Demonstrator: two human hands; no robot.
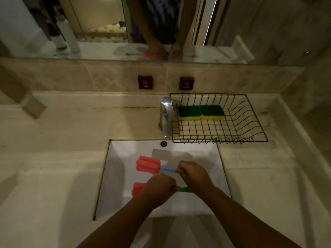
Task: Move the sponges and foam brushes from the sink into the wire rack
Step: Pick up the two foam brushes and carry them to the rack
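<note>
Head view. Sink (114,176), white and rectangular, set into a beige stone worktop (53,158). Right hand (192,173), fingers closed around the blue handle of a pink foam brush (148,164) whose head lies toward the sink's left. Left hand (159,188), fingers curled shut over a second pink foam brush (138,189) with a green handle, nearer the front edge; the two forearms cross. Black wire rack (250,122) on the worktop behind the sink's right corner, just beside the chrome faucet (166,117), holding two green-and-yellow sponges (201,112) side by side along its rear wall.
</note>
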